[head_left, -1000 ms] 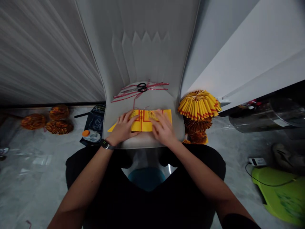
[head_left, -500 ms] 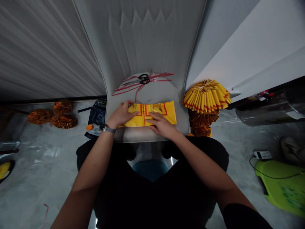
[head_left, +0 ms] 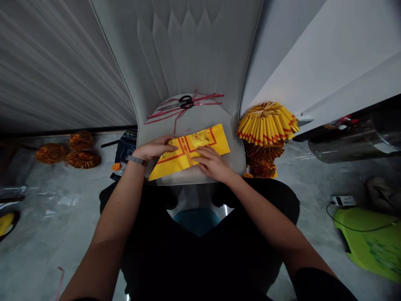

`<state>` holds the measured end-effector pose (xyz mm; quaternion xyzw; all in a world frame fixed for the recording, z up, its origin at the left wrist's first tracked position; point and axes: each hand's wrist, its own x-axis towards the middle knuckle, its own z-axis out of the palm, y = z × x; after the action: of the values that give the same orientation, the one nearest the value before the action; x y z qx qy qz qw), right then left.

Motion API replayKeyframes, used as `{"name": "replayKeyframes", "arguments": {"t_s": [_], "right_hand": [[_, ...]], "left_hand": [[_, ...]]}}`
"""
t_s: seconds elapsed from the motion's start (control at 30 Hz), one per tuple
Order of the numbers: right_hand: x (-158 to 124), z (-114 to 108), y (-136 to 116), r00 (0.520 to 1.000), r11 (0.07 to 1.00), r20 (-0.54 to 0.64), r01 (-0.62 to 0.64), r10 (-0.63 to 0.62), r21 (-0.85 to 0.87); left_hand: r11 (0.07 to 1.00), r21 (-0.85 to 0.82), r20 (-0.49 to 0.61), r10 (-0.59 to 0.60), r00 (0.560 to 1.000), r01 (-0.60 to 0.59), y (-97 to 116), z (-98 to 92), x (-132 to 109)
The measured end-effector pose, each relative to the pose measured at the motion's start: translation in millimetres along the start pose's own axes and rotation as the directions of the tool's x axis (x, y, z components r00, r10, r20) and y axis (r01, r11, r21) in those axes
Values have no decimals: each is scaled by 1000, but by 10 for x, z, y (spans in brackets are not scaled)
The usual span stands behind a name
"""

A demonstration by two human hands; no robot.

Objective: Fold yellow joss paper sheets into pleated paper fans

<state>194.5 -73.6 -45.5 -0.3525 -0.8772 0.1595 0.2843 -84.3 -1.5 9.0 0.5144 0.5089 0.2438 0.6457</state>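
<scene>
A yellow joss paper (head_left: 208, 146) with red print and gold foil patches lies slanted on the grey chair seat, a crease line across its middle. My left hand (head_left: 153, 149) grips its left part, the thumb on top and the other fingers at the far edge. Stretched fingers of my right hand (head_left: 214, 164) rest on the near edge, right of the crease. Beyond the paper lie black-handled scissors (head_left: 187, 102) on top of pink-red plastic ribbon strips (head_left: 208, 98).
A stack of pleated yellow paper rosettes (head_left: 267, 125) stands right of the chair (head_left: 203, 119). Several darker rosettes (head_left: 82, 159) sit on the floor at left, near a dark bag (head_left: 127, 146) and an orange-capped bottle (head_left: 117, 167). A green stool (head_left: 372, 242) is at lower right.
The paper has turned, its right end rising away from me and its left end coming nearer. My left hand has shifted slightly left and down; the right hand stays about where it was.
</scene>
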Motion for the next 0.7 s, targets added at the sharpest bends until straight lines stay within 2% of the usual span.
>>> {"name": "replayKeyframes", "arguments": {"t_s": [0.07, 0.1, 0.17, 0.23, 0.27, 0.3, 0.37, 0.4, 0.43, 0.47, 0.5, 0.57, 0.7], "right_hand": [[-4, -76, -75, 986, 998, -156, -58, 61, 26], [-8, -112, -116, 969, 994, -221, -95, 105, 58], [-20, -154, -199, 927, 970, -303, -175, 221, 171], [-24, -142, -274, 872, 892, -301, -268, 385, 363], [-17, -120, -308, 833, 811, -261, -322, 488, 489], [-1, -93, -337, 782, 688, -190, -372, 594, 623], [55, -49, -381, 675, 336, 53, -432, 736, 837], [91, -42, -396, 641, 150, 191, -438, 744, 886], [129, -47, -404, 628, -4, 306, -435, 716, 900], [167, -64, -408, 631, -108, 383, -429, 675, 897], [201, -89, -408, 643, -164, 421, -420, 640, 893], [253, -148, -398, 663, -173, 406, -390, 629, 904], [283, -213, -381, 653, -55, 317, -388, 688, 920]], "left_hand": [[996, -72, 75, -55, 996, 60, 37, -2, -56], [989, -128, 80, -62, 995, 72, 57, -4, -89], [967, -252, 16, -42, 999, 45, 91, 5, -155], [937, -350, -77, -20, 997, -8, 109, 44, -208], [921, -387, -122, -8, 992, -40, 113, 78, -228], [906, -417, -159, 6, 987, -73, 114, 121, -242], [880, -456, -211, 38, 977, -133, 109, 224, -260], [873, -463, -224, 53, 973, -154, 104, 276, -266], [871, -463, -226, 61, 972, -163, 98, 320, -272], [875, -457, -224, 60, 973, -159, 92, 352, -278], [884, -445, -216, 52, 975, -146, 85, 367, -286], [912, -400, -175, 26, 984, -95, 76, 339, -305], [967, -249, -54, -62, 997, 46, 74, 155, -346]]}}
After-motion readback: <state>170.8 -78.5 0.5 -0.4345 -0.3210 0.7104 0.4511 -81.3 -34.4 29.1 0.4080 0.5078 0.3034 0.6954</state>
